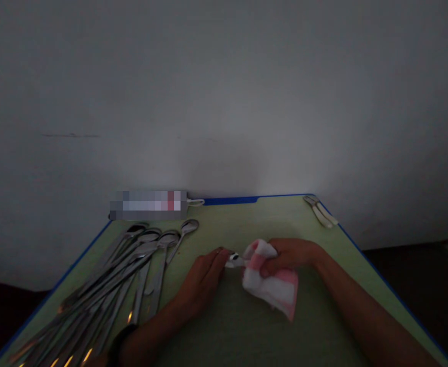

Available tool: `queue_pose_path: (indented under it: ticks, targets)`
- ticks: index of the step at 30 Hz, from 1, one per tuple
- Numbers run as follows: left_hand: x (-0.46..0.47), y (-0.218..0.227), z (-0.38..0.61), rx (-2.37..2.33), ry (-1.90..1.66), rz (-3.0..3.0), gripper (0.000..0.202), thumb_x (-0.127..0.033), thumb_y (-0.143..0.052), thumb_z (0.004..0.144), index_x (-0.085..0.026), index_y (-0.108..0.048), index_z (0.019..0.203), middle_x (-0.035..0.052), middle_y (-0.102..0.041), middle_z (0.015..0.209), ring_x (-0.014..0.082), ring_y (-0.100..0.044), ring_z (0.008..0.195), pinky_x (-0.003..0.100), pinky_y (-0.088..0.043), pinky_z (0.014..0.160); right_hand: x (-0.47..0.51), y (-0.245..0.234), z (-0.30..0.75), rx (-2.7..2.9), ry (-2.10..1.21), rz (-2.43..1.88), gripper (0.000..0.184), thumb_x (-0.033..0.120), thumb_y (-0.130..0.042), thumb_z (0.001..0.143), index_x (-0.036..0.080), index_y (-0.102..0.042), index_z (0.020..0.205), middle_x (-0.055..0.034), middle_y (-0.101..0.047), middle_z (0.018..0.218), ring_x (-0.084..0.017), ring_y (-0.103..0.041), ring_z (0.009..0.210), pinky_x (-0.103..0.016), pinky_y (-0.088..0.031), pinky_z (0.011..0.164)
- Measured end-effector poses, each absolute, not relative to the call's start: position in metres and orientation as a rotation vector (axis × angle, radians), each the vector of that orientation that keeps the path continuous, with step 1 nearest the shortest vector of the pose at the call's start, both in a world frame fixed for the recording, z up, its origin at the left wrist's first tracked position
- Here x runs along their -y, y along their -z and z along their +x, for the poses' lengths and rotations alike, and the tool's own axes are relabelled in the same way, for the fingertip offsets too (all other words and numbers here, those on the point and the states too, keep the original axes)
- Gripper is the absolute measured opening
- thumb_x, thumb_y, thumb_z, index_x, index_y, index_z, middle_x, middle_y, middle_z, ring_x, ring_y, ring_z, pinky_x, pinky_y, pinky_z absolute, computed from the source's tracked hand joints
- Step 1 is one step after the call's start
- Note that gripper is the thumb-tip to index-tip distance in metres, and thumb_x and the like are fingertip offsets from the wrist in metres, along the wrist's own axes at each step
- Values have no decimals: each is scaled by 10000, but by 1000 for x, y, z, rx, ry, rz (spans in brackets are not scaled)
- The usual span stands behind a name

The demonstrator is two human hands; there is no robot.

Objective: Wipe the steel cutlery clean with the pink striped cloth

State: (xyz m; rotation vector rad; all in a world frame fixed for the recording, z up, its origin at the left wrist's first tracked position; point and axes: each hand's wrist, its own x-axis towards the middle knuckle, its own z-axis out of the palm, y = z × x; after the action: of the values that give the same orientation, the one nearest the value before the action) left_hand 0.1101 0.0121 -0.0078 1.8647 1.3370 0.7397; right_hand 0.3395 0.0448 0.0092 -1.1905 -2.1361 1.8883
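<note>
My left hand (205, 279) is closed on a shiny metal spoon (233, 259), mostly hidden between the fingers and a cloth. My right hand (290, 255) grips the pink-and-white checked cloth (271, 285), bunched around the spoon's other end, with a corner hanging toward the table. Left of my left hand lies a loose pile of long-handled metal spoons (143, 248), their bowls pointing away from me. One smaller spoon (189, 226) sits at the pile's right edge. My left forearm passes over the near ends of some handles.
Both arms are over a pale green table (224, 219) with a blue edge. A blurred-out box-like item (149, 205) with a white loop stands at the back left. Two white-handled metal utensils (323, 214) lie at the back right corner. A grey wall (224, 102) rises behind.
</note>
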Motion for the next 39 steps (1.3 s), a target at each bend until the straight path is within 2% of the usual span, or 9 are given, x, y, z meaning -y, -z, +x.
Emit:
queue_pose_path:
  ticks: [7,11,16,24,30,33,35,37,39]
  targets:
    - [-11,13,113,-1265,-655,2067,324,-322,-327,902,-198,-564,717,-12,-594,631,156,-556,600,233,-352,572,-43,-9,327,2303,-1777,-1281,197,297,-618,642,151,-622,773,25,-576,677,-97,-495,589,-182,-375,517]
    - [-11,16,114,-1248,-527,2157,313,-323,-335,900,-201,-567,729,-8,-583,602,152,-534,543,234,-317,533,-38,-3,309,2348,-1582,-1309,186,334,-550,707,152,-589,721,29,-529,636,-90,-462,566,-185,-353,498]
    - [-11,13,113,-1206,-561,2051,338,-341,-320,912,-192,-540,704,-7,-580,619,148,-532,569,228,-333,541,-35,-2,300,2396,-1529,-1190,271,399,-503,769,147,-565,690,29,-501,607,-83,-437,552,-188,-345,506]
    - [-5,8,117,-1201,-718,1894,348,-330,-315,913,-185,-546,697,-11,-566,640,141,-503,592,229,-342,556,-41,-7,327,2237,-1784,-1152,361,481,-531,763,130,-615,791,0,-588,700,-92,-502,608,-195,-399,566]
    - [-9,11,115,-1239,-891,1618,332,-387,-368,892,-184,-440,639,-60,-387,540,105,-380,496,210,-301,477,-47,8,354,1626,-2034,-1079,376,394,-682,656,121,-608,904,-38,-633,863,-118,-568,730,-239,-452,682]
    - [-8,11,113,-1141,-900,1546,242,-378,-394,886,-190,-443,743,-65,-391,583,95,-375,495,200,-299,462,-46,13,357,1400,-2062,-1110,382,378,-718,610,121,-617,875,-33,-645,814,-113,-578,681,-230,-458,637]
    - [-5,6,112,-1066,-893,1558,169,-355,-401,887,-198,-447,927,-48,-463,680,100,-416,537,201,-332,486,-46,14,358,1311,-2076,-1143,389,374,-737,577,122,-625,851,-24,-652,768,-106,-579,639,-217,-454,600]
    - [-2,1,110,-976,-841,1624,263,-338,-398,889,-208,-399,1118,-2,-530,828,120,-484,636,217,-379,545,-46,15,360,1231,-2075,-1173,398,380,-750,546,119,-631,823,-23,-658,739,-104,-581,614,-210,-449,578]
    - [0,-3,110,-909,-802,1692,308,-338,-409,883,-207,-402,1161,30,-560,892,145,-521,732,232,-406,602,-47,16,362,1171,-2066,-1188,403,382,-757,521,113,-633,795,-26,-661,720,-106,-581,597,-210,-446,567]
